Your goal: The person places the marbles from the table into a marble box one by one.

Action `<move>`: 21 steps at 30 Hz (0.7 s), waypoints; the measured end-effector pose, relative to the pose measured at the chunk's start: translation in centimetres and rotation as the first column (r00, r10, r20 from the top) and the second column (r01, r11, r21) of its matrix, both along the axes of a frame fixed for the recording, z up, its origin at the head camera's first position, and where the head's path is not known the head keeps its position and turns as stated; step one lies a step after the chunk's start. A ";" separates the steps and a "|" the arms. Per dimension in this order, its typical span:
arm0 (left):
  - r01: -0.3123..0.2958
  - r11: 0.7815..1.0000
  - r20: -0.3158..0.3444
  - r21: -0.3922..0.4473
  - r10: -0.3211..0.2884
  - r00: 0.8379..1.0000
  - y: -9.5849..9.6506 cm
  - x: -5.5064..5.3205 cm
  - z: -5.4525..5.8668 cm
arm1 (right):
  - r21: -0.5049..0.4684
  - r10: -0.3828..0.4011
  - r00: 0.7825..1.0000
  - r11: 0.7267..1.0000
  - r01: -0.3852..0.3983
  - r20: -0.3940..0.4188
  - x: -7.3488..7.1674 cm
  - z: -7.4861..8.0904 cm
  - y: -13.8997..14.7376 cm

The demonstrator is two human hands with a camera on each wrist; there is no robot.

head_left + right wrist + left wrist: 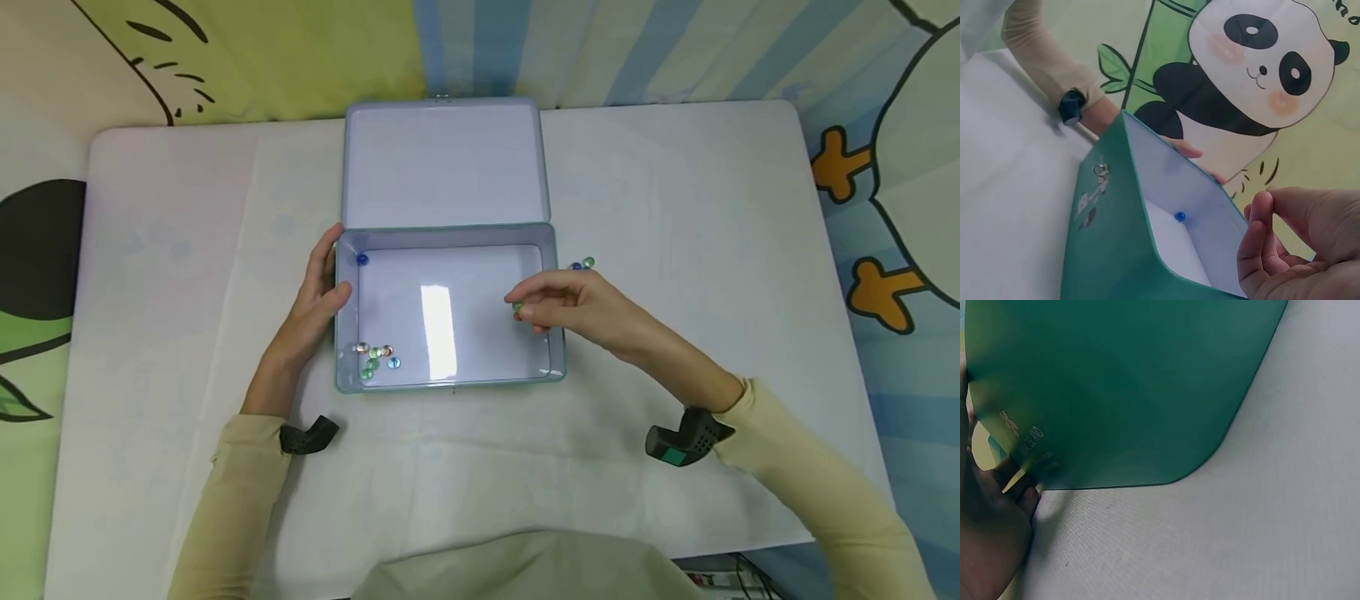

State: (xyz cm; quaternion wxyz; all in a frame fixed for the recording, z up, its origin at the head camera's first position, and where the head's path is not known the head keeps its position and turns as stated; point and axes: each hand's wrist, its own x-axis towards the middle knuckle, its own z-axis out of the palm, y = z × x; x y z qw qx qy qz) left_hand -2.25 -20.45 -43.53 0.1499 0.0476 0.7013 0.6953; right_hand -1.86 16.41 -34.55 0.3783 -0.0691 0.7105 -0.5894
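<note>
A shallow box [483, 275] with a pale inside and a green outside [1104, 231] sits on the table, its hinged lid [446, 162] laid back. My left hand [313, 296] holds the box's left wall, thumb over the rim and fingers along the outside. Over the right part of the box, my right hand [573, 307] pinches a green marble [517, 307] between thumb and fingertips. Inside, a blue marble [362, 259] lies in the far left corner. Several clear, green and light-blue marbles [372, 364] cluster near the front left corner.
Just right of the box, partly behind my right hand, lie a blue marble [576, 266] and a green marble [588, 262]. The white table [697, 217] is bordered by cartoon-printed cloth [300, 58]. A small black camera is strapped on each wrist.
</note>
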 end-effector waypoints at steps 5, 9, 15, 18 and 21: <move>0.005 1.000 0.000 0.004 -0.005 1.000 0.1 -0.1 0.1 | 0.011 0.054 0.999 0.998 -0.054 -0.007 -0.5 0.0 -1.6; -0.003 1.000 0.007 0.008 0.003 1.000 0.0 -0.1 0.1 | 0.027 0.107 0.994 0.994 -0.107 -0.024 -1.3 0.0 -3.2; -0.009 1.000 0.009 0.022 0.009 1.000 0.1 -0.1 0.2 | 0.053 0.172 0.985 0.984 -0.172 0.007 -3.3 0.0 -5.8; -0.014 0.999 0.010 0.041 0.014 1.000 0.1 -0.1 0.3 | 0.052 0.185 0.982 0.981 -0.187 0.047 -4.6 -0.1 -7.2; -0.016 0.999 0.014 0.051 0.016 1.000 0.2 0.0 0.2 | 0.054 0.188 0.979 0.980 -0.192 0.079 -5.6 -0.5 -8.6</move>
